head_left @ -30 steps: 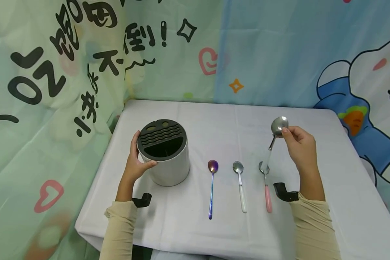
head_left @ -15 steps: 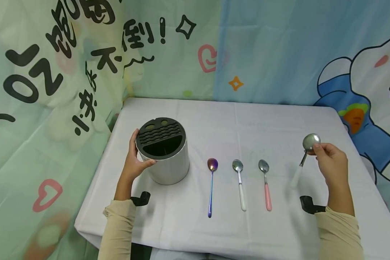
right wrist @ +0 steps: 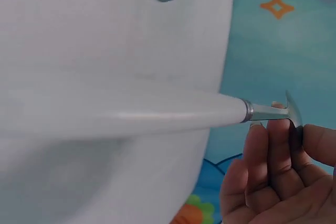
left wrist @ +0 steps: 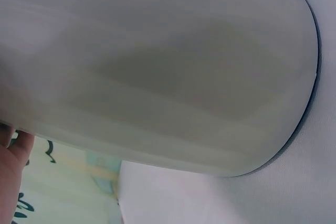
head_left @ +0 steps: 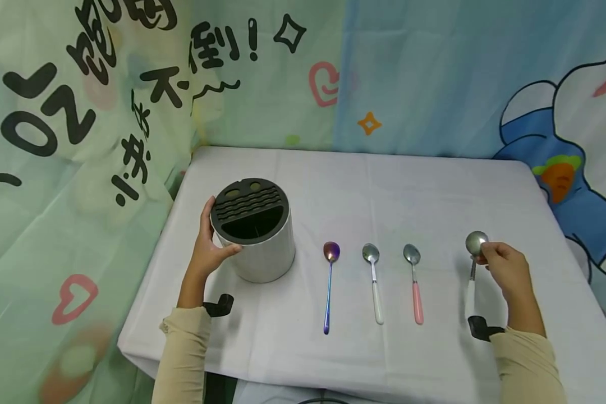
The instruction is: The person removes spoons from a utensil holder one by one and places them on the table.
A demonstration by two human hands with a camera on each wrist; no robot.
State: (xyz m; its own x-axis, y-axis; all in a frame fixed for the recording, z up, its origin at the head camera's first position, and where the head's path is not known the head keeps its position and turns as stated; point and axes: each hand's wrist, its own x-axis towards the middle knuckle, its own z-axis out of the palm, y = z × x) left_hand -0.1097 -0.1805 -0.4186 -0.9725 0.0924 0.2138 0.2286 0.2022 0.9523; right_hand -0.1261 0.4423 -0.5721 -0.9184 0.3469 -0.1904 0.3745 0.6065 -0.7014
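Note:
My left hand (head_left: 208, 251) grips the upper left side of a white cylindrical utensil holder (head_left: 265, 262) with a slotted black lid, thumb at the front and fingers along the side. Its pale wall (left wrist: 173, 77) fills much of the left wrist view. Over at the right, my right hand (head_left: 509, 275) pinches a white-handled spoon (head_left: 477, 242) by its metal bowl, the handle pointing down toward the table. In the right wrist view that white handle (right wrist: 173, 107) runs close across the camera. Left of it lie a pink-handled spoon (head_left: 416, 297), another white-handled spoon (head_left: 376, 297) and a purple-blue metal spoon (head_left: 328, 294).
A white cloth covers the table (head_left: 343, 348). Behind and to the left hangs a printed fabric backdrop (head_left: 414, 73) with lettering and a cartoon figure. The three lying spoons stand in a row between the holder and my right hand.
My right hand has carried the white-handled spoon from above the pink-handled one out to the right, then lowered it toward the table. My left hand stays on the holder.

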